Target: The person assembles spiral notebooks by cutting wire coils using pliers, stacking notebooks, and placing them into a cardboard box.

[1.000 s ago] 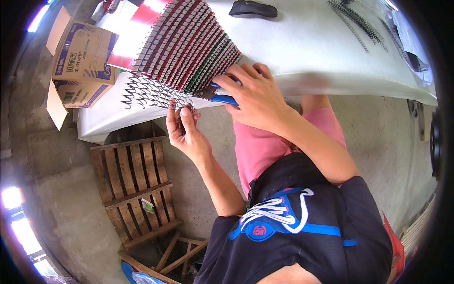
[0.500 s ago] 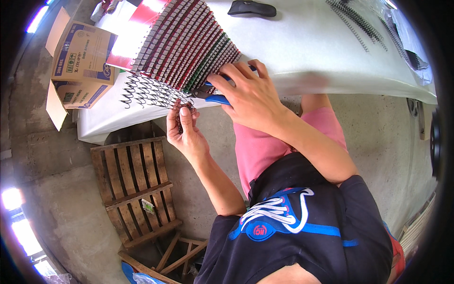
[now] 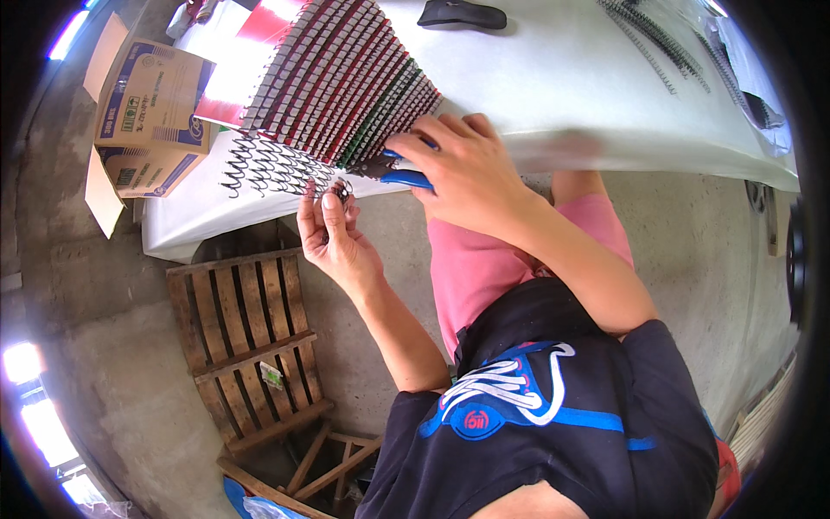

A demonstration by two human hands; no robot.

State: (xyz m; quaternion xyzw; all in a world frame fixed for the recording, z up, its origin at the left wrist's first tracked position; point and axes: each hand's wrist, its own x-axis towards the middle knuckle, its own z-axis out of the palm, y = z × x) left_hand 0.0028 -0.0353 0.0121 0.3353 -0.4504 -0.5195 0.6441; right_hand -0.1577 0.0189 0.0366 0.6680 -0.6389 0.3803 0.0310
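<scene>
My right hand [image 3: 462, 169] is closed around blue-handled pliers [image 3: 399, 176] at the near edge of the white table [image 3: 562, 78]. The pliers' tip points left toward a small black wire coil piece [image 3: 339, 189]. My left hand [image 3: 333, 235] pinches that coil piece between thumb and fingers, just below the table's edge. A fanned stack of spiral-bound notebooks [image 3: 346, 82] with red, white and green covers lies on the table right above both hands. Loose black wire binding coils [image 3: 272, 166] lie in a row on the table to the left of my hands.
An open cardboard box [image 3: 147, 112] sits at the table's left end. A black object [image 3: 461, 14] and long black binding coils [image 3: 657, 39] lie on the far side. A wooden pallet [image 3: 246, 346] rests on the concrete floor below, with wooden slats nearer me.
My right hand with the pliers has shifted slightly left toward the coil piece. My left hand has stayed at the table's edge, holding the piece.
</scene>
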